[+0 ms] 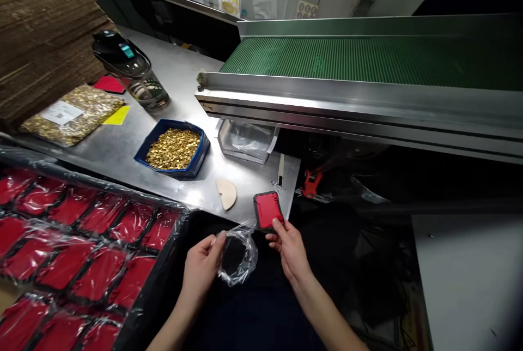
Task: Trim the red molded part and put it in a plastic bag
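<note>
Between the thumb and fingers of my left hand [206, 258] is a loop of clear plastic film [245, 266], hanging over my lap. My right hand [289, 242] pinches the lower right corner of a flat red piece with a black rim [268, 210], held at the front edge of the metal table. A pale disc with a notch [227, 194] lies on the table to the left of the red piece. Farther left, a blue tray [144, 156] holds many small gold-coloured pieces [174, 149].
A green conveyor [327, 59] crosses the upper right. Plastic-covered red pieces [96, 272] fill a crate at left. On the table are a bottle [143, 81], a bag of gold-coloured pieces [85, 114], a clear bin [247, 141] and a cutter [281, 169].
</note>
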### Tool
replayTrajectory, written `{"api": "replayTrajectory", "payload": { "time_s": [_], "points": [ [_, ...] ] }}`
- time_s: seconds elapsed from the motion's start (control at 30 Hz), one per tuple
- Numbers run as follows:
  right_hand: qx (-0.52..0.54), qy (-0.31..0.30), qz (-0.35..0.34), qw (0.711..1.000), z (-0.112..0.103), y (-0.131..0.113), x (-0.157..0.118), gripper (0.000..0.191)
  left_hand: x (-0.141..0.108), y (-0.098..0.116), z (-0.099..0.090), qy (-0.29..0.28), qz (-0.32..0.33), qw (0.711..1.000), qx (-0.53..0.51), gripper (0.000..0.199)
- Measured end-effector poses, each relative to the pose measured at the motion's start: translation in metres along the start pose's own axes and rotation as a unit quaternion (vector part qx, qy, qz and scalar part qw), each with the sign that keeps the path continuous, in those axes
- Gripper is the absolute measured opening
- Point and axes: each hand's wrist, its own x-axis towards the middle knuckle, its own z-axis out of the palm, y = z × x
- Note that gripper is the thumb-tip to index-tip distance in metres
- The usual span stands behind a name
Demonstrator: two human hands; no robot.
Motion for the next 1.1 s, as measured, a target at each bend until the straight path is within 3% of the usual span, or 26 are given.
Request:
{"api": "replayTrajectory", "payload": {
  "time_s": [0.1, 0.17, 0.27, 0.37, 0.47, 0.57, 0.63, 0.7, 0.77, 0.87, 0.97, 1.1],
  "points": [
    [-0.078, -0.009, -0.109, 0.991, -0.015, -0.023, -0.020, 0.043, 0.005, 0.000, 0.013, 0.003, 0.039, 0.997, 0.062, 0.060],
    [-0.187, -0.065, -0.171, 0.965, -0.026, -0.041, -0.039, 0.036, 0.010, 0.003, 0.022, -0.014, 0.064, 0.993, 0.094, 0.058],
    [-0.382, -0.158, -0.187, 0.891, -0.039, -0.060, -0.063, 0.022, 0.017, 0.011, 0.034, -0.076, 0.103, 0.984, 0.127, 0.053],
    [-0.531, -0.171, -0.176, 0.811, -0.048, -0.067, -0.070, 0.015, 0.020, 0.022, 0.042, -0.157, 0.150, 0.962, 0.164, 0.047],
    [-0.602, -0.171, -0.183, 0.758, -0.053, -0.069, -0.066, 0.014, 0.019, 0.030, 0.046, -0.199, 0.194, 0.938, 0.208, 0.042],
    [-0.653, -0.188, -0.215, 0.701, -0.055, -0.073, -0.064, 0.013, 0.016, 0.032, 0.050, -0.205, 0.228, 0.921, 0.241, 0.037],
    [-0.673, -0.184, -0.232, 0.678, -0.055, -0.074, -0.064, 0.014, 0.015, 0.032, 0.051, -0.202, 0.248, 0.913, 0.255, 0.034],
    [-0.677, -0.153, -0.236, 0.680, -0.054, -0.072, -0.064, 0.013, 0.014, 0.032, 0.050, -0.199, 0.265, 0.906, 0.265, 0.030],
    [-0.666, -0.099, -0.228, 0.703, -0.055, -0.067, -0.062, 0.011, 0.013, 0.033, 0.049, -0.198, 0.278, 0.900, 0.270, 0.026],
    [-0.602, -0.030, -0.199, 0.773, -0.058, -0.058, -0.060, 0.015, 0.011, 0.035, 0.050, -0.193, 0.281, 0.897, 0.283, 0.022],
    [-0.498, -0.001, -0.173, 0.850, -0.057, -0.047, -0.057, 0.023, 0.012, 0.036, 0.055, -0.148, 0.279, 0.890, 0.329, 0.017],
    [-0.401, 0.023, -0.167, 0.901, -0.051, -0.028, -0.050, 0.032, 0.024, 0.031, 0.063, -0.086, 0.264, 0.880, 0.385, 0.011]
  ]
}}
